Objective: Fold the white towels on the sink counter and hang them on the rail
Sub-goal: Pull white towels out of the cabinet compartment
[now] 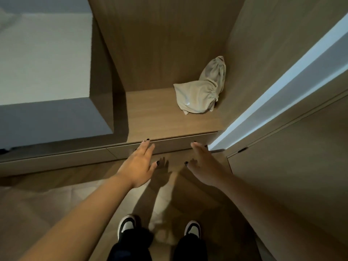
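Up on the wooden shelf (160, 113) sits a pale drawstring cloth bag (199, 95), slumped in the far right corner, its gathered neck leaning up against the side wall. It lies well beyond the fingers, ahead and a little to the right of both hands, touched by neither. No folded towel shows in this view, only this bunched cloth.

Left hand (140, 164) reaches forward, fingers (146, 147) straight and together, thumb spread, tips at the front lip of the shelf, holding nothing. Whether they actually touch the edge I cannot tell. Right hand (204, 164) mirrors it just beside, fingers (196, 147) straight and relaxed, wide open, tips near the same lip, also holding nothing. Dark polish on the nails of both hands.

Between the two hands, their shadows fall on the drawer front (163, 146) below the lip. Left of the left fingers, a white block (45, 59) juts out from the wall. Right of the right fingers, a pale lit door edge (282, 91) runs diagonally upward. Down below the wrists, two black-and-white shoes (128, 223) stand on the floor (47, 200).
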`<state>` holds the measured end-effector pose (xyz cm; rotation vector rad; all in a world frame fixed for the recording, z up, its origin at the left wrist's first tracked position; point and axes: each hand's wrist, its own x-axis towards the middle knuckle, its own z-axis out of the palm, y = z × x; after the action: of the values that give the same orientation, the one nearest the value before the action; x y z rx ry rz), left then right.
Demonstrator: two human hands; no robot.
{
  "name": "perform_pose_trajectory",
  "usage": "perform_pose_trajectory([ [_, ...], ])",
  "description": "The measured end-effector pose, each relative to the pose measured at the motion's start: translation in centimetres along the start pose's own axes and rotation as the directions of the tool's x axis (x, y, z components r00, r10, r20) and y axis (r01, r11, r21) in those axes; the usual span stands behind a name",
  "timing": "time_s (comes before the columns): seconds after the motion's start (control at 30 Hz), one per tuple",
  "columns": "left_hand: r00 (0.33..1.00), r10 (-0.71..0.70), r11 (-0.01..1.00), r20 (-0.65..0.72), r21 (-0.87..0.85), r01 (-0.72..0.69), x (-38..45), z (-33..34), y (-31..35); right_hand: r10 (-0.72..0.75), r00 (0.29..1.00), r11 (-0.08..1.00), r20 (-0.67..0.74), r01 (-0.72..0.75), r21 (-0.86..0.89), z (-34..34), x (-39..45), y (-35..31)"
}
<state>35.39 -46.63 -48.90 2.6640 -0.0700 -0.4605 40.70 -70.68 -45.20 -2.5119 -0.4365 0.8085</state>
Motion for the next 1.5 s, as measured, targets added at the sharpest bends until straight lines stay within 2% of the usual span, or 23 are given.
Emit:
perform_pose_trajectory([
  [0.2,0.995,-0.093,0.994,-0.031,-0.056,0.091,1.2,6.0,-3.0,-0.037,0.998,0.999,-0.044,0.037,0.006,5.1,4.8,2.8],
  [0.37,0.987,-0.111,0.992,-0.117,-0.080,0.102,4.3,13.7,-8.2,-0.045,0.994,0.997,-0.099,0.052,0.062,13.2,12.3,5.5],
  [0.47,0.979,-0.100,0.995,-0.176,-0.037,0.095,6.7,18.5,-11.7,-0.060,0.984,0.995,-0.167,0.073,0.073,18.1,17.0,7.4],
  [0.6,0.955,-0.115,0.974,-0.274,0.157,0.162,10.3,24.2,-16.3,-0.204,0.938,0.978,-0.281,0.183,-0.099,23.6,22.6,11.0],
  [0.77,0.916,-0.062,0.968,-0.397,0.200,0.152,14.6,28.8,-20.0,-0.399,0.836,0.890,-0.376,0.253,-0.380,27.9,28.9,15.3],
  [0.93,0.886,0.058,0.965,-0.460,0.254,0.069,17.7,31.6,-21.6,-0.426,0.833,0.845,-0.353,0.227,-0.484,30.1,32.6,17.7],
  [1.03,0.844,0.100,0.959,-0.526,0.277,0.059,19.2,31.8,-21.4,-0.491,0.778,0.809,-0.392,0.239,-0.537,29.8,33.2,18.4],
  [1.2,0.781,0.112,0.954,-0.615,0.287,0.089,20.9,30.9,-20.5,-0.555,0.693,0.777,-0.459,0.235,-0.584,28.2,33.3,18.4],
  [1.37,0.745,0.086,0.952,-0.661,0.274,0.133,22.2,30.7,-20.1,-0.543,0.672,0.792,-0.504,0.212,-0.572,27.1,33.8,18.5],
  [1.5,0.685,0.052,0.960,-0.727,0.224,0.165,23.0,31.1,-20.1,-0.517,0.601,0.834,-0.610,0.194,-0.516,27.1,35.0,17.9],
])
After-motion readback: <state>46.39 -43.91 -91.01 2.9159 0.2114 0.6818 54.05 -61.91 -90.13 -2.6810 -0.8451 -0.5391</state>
